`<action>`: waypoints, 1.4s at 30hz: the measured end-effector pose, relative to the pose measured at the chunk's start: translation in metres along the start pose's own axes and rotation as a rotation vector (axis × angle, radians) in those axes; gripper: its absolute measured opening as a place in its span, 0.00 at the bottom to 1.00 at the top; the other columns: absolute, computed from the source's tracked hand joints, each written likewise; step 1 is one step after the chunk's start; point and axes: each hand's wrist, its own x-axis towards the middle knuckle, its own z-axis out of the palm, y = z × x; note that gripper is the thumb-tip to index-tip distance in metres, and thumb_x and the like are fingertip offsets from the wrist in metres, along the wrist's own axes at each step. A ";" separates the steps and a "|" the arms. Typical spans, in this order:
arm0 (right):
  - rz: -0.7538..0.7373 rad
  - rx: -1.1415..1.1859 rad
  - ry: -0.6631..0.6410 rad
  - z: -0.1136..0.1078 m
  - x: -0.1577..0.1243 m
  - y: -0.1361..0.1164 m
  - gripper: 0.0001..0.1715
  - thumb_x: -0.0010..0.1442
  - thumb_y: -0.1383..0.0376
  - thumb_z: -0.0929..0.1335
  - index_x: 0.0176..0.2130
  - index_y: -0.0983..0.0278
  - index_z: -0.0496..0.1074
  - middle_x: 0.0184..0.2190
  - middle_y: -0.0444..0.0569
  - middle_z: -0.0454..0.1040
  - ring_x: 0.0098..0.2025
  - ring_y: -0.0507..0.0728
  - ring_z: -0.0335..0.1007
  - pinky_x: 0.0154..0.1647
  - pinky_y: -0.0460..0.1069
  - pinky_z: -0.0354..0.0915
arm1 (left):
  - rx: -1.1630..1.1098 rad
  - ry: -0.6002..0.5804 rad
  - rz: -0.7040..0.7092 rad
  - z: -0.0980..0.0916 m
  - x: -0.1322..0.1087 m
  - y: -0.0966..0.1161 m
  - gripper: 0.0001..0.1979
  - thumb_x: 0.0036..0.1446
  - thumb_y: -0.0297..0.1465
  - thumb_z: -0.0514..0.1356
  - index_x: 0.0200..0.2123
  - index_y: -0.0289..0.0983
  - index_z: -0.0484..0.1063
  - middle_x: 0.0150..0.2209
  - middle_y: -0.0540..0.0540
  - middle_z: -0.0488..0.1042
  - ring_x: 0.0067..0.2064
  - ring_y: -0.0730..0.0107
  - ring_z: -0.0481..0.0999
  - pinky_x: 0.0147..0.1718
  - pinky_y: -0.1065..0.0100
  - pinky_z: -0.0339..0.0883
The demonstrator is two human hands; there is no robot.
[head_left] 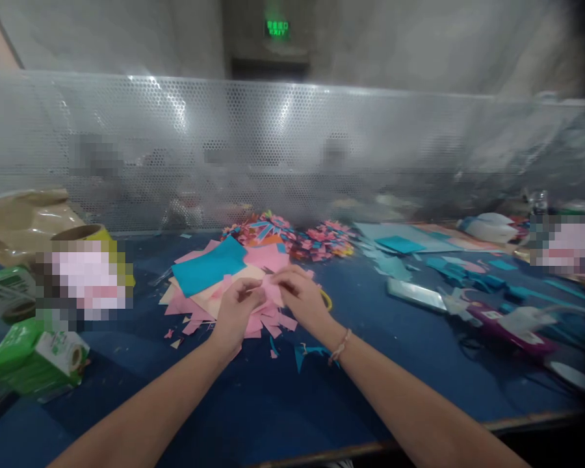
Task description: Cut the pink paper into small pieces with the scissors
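Note:
Between my two hands is a small piece of pink paper, held over a pile of cut paper. My left hand pinches it from the left, fingers closed. On the other side, the curled fingers of my right hand grip the same piece. A blue paper sheet lies on top of the pile, left of my hands, over cream and pink sheets. A yellow loop, perhaps a scissors handle, shows beside my right hand; the rest is hidden. Pink scraps spread below the hands.
Colourful cut-paper heaps lie behind the pile. A phone, a purple power strip and blue scraps are at right. Green packs and a yellow tape roll stand at left. A perforated metal panel bounds the blue table's back.

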 end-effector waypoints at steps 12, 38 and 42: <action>-0.107 -0.118 0.002 0.001 -0.002 0.005 0.19 0.41 0.79 0.58 0.31 0.62 0.68 0.32 0.48 0.66 0.37 0.53 0.63 0.39 0.50 0.61 | 0.026 0.015 0.023 0.000 0.001 0.001 0.11 0.38 0.32 0.60 0.30 0.35 0.70 0.31 0.47 0.70 0.30 0.75 0.67 0.29 0.73 0.63; -0.052 0.015 0.014 0.001 -0.003 0.003 0.19 0.36 0.81 0.59 0.25 0.63 0.69 0.31 0.47 0.67 0.36 0.52 0.63 0.37 0.48 0.61 | 0.123 -0.097 0.236 -0.001 0.001 0.000 0.12 0.39 0.33 0.60 0.32 0.39 0.73 0.44 0.44 0.67 0.35 0.70 0.69 0.29 0.71 0.64; -0.006 0.078 -0.003 0.001 -0.003 0.001 0.15 0.38 0.80 0.61 0.23 0.63 0.69 0.30 0.46 0.65 0.34 0.50 0.63 0.36 0.47 0.61 | 0.140 -0.104 0.244 0.000 0.002 -0.001 0.11 0.40 0.33 0.60 0.30 0.37 0.73 0.35 0.45 0.72 0.36 0.68 0.69 0.34 0.69 0.63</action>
